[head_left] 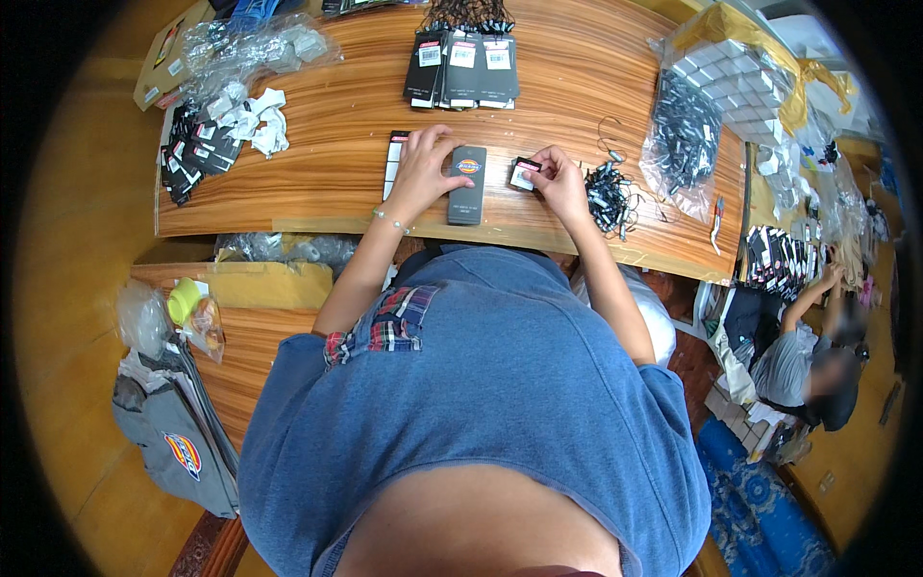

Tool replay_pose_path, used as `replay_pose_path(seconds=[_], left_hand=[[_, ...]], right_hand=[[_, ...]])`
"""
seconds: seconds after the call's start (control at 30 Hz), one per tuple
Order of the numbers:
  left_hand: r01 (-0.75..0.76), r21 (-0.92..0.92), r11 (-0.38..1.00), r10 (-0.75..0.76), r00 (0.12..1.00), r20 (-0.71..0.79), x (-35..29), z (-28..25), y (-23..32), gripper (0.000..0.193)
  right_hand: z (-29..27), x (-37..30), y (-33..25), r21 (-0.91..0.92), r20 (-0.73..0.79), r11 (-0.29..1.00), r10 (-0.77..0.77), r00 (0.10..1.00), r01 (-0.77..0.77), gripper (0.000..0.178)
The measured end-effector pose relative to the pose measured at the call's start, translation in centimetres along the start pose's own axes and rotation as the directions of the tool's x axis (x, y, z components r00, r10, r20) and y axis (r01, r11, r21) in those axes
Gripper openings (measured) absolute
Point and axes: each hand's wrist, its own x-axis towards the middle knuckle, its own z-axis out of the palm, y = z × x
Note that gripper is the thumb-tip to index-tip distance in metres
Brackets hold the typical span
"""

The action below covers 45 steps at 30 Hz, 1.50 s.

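Observation:
My left hand point(423, 171) lies over the near middle of the table, fingers stretched and thumb apart. Its fingers rest by a black-and-white tag point(392, 171), partly covered by the hand. The thumb tip reaches the left edge of a dark grey hang tag point(466, 204), which lies flat and upright before me. To the right of that tag, my right hand point(565, 192) pinches a small black, red and white label point(525, 174) between thumb and fingers. Beside the right wrist sits a heap of black tag strings point(608, 200) with small grey fasteners.
Stacked strung hang tags point(461, 72) lie at the far middle. Loose tags point(197, 149) and crumpled white scraps point(260, 120) are at left. On the right are a plastic bag of black strings point(685, 130), small white boxes point(735, 87) and a cutter point(717, 226). Another person point(793, 361) works further right.

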Motion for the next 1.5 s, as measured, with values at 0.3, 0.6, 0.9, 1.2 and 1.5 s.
replay_pose_path(seconds=[0.3, 0.6, 0.9, 1.2, 1.5], left_hand=[[0.425, -0.815, 0.393, -0.277, 0.9, 0.336, 0.8, -1.0, 3.8, 0.027], [0.427, -0.781, 0.455, -0.29, 0.901, 0.323, 1.4, -0.4, 4.8, 0.027], [0.449, -0.802, 0.394, -0.36, 0.878, 0.315, 1.2, 1.0, 4.9, 0.023], [0.501, -0.805, 0.318, -0.255, 0.863, 0.437, 2.6, 0.9, 6.3, 0.022], [0.41, -0.857, 0.312, 0.184, 0.859, 0.478, 6.6, 1.7, 10.9, 0.015]], right_hand=[[1.7, -1.7, -4.7, 0.31, 0.005, 0.948, -0.075, 0.997, 0.07, 0.027], [-9.7, 5.2, 1.5, -0.257, -0.374, 0.966, -0.138, 0.917, 0.04, 0.012], [-13.1, 5.9, 4.5, -0.673, -0.118, 0.709, 0.18, 0.977, -0.212, 0.016], [-13.7, 3.1, 1.1, 0.388, -0.237, 0.921, 0.13, 0.963, -0.029, 0.013], [-6.6, -1.9, -7.6, 0.806, -0.147, 0.591, 0.157, 0.977, 0.026, 0.014]])
